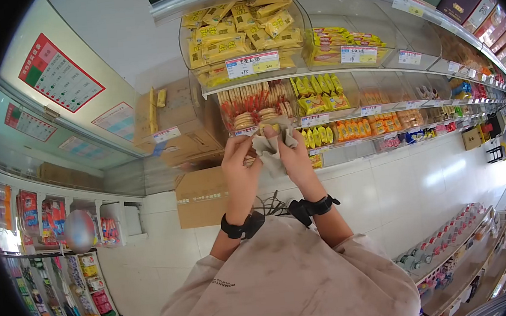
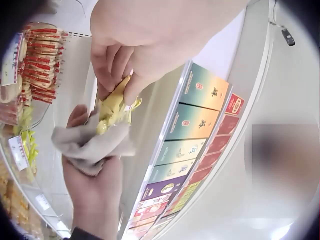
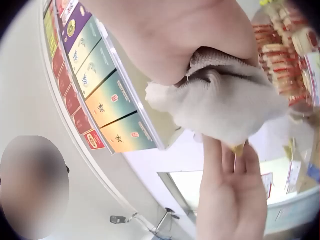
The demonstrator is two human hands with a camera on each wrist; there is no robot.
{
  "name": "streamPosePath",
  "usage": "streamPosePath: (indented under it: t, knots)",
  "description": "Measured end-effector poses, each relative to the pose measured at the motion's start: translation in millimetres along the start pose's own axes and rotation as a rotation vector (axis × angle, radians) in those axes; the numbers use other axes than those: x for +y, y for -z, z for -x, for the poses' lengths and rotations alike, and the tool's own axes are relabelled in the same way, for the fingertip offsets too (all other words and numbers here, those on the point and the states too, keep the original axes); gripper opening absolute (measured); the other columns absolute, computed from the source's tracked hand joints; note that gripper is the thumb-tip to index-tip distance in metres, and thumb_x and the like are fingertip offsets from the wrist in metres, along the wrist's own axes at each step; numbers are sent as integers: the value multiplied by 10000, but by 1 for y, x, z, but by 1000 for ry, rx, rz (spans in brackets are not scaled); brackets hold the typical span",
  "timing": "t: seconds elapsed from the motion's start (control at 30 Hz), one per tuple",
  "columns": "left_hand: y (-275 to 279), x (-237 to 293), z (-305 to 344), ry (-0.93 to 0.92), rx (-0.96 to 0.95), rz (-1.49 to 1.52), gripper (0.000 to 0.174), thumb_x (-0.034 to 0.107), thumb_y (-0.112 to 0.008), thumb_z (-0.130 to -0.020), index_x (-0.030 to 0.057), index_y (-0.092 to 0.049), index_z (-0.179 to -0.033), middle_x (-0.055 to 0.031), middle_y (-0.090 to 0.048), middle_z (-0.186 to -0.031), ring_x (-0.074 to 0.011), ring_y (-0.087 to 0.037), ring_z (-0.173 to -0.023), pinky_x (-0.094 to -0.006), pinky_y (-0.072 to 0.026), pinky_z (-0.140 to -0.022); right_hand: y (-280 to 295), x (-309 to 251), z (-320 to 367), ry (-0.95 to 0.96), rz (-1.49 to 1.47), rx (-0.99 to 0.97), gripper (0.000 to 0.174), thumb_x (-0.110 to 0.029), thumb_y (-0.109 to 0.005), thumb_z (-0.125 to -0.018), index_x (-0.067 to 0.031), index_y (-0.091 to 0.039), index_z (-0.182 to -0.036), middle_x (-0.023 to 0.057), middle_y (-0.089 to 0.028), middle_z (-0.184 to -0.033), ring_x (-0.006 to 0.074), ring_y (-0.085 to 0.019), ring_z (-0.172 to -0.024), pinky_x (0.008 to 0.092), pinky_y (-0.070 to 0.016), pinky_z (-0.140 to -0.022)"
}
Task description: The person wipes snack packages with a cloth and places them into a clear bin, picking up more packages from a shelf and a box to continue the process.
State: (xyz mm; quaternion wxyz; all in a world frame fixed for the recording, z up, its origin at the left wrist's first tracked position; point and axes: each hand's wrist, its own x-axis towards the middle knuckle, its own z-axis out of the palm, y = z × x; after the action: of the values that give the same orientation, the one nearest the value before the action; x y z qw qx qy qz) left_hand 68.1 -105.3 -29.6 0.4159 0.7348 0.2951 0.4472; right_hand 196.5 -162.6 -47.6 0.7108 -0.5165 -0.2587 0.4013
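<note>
My left hand [image 1: 242, 166] pinches one end of a small yellow snack packet [image 2: 116, 107] between thumb and fingers. Bunched in my right hand [image 1: 297, 161] is a pale grey cloth [image 3: 225, 102], gripped under the thumb. In the left wrist view the cloth laps against the lower part of the packet. From the right wrist view the cloth hides nearly all of the packet. Both hands are held close together in front of the shelf, near a bin of red-and-cream wrapped biscuits [image 1: 247, 105].
Above is a clear bin of yellow packets [image 1: 245, 35], with yellow-and-pink packets [image 1: 345, 37] to its right. Cardboard boxes [image 1: 202, 192] stand at the left of the shelves. Gift boxes [image 2: 200, 95] line the top shelf. Behind on the right runs a low shelf of jars [image 1: 441, 244].
</note>
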Motion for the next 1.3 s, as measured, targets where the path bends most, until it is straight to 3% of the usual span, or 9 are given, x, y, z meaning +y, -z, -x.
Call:
streamPosePath:
  t: [0.33,0.43,0.53,0.63,0.73,0.83,1.03,1.13,1.3]
  knots:
    - [-18,18,0,-88,-210,-1,445,-87,-699,-747,-59,-623,-1185,-105,-646,-1109,-175,-661,-913,-278,-510,-766,9,-14,-7,75,-525,319,319,-290,-657,-1012,-34,-613,-1197,45,-636,-1071,87,-585,-975,265,-509,-792]
    - [-19,17,-2,8,-159,104,469,-124,-658,-752,-52,-633,-1215,-104,-645,-1121,-179,-654,-981,-292,-514,-810,-3,-34,2,335,-155,368,333,-284,-634,-1025,-17,-597,-1218,52,-638,-1079,88,-583,-963,264,-504,-804]
    - [-18,16,-14,-128,-93,62,592,-173,-578,-659,-1,-661,-1219,-138,-668,-1088,-249,-682,-930,-314,-539,-837,-1,-42,9,380,39,263,324,-244,-632,-1026,9,-587,-1223,44,-654,-1039,88,-591,-892,263,-502,-767]
    - [-10,16,-22,-191,-89,17,651,-206,-533,-622,-5,-671,-1225,-143,-671,-1112,-222,-671,-952,-299,-526,-841,4,-49,10,397,168,122,275,-183,-667,-1001,18,-609,-1179,36,-671,-933,80,-588,-802,263,-497,-717]
    - [-5,25,-30,-131,-67,140,574,-206,-549,-728,-30,-659,-1263,-117,-655,-1104,-177,-619,-1025,-306,-504,-923,10,-50,4,451,435,13,221,-138,-704,-965,10,-637,-1116,37,-671,-840,79,-582,-747,270,-494,-681]
    - [-5,40,-38,-44,-38,390,589,-211,-576,-717,-24,-659,-1269,-109,-660,-1072,-181,-618,-1003,-307,-494,-905,6,-61,0,433,354,10,186,-125,-718,-947,4,-651,-1062,66,-686,-845,98,-600,-752,276,-498,-688]
    - [17,39,-77,-450,211,-82,467,-132,-698,-791,31,-712,-1228,-92,-657,-1051,-186,-623,-934,-298,-492,-794,-42,-92,-39,527,128,-6,394,-178,-755,-910,68,-586,-1167,136,-711,-961,173,-673,-870,307,-527,-786]
    - [27,38,-107,-381,410,-205,382,-35,-756,-825,38,-725,-1199,-98,-655,-1042,-209,-621,-898,-315,-488,-766,-49,-101,-58,567,179,-85,483,-194,-750,-897,105,-548,-1218,165,-713,-1010,192,-678,-913,323,-527,-831]
    - [50,17,-161,-588,550,-611,318,101,-779,-872,69,-747,-1187,-83,-652,-1000,-240,-585,-943,-363,-481,-860,-54,-96,-64,539,117,-106,469,-188,-726,-900,110,-555,-1219,174,-720,-1031,210,-678,-909,327,-523,-843]
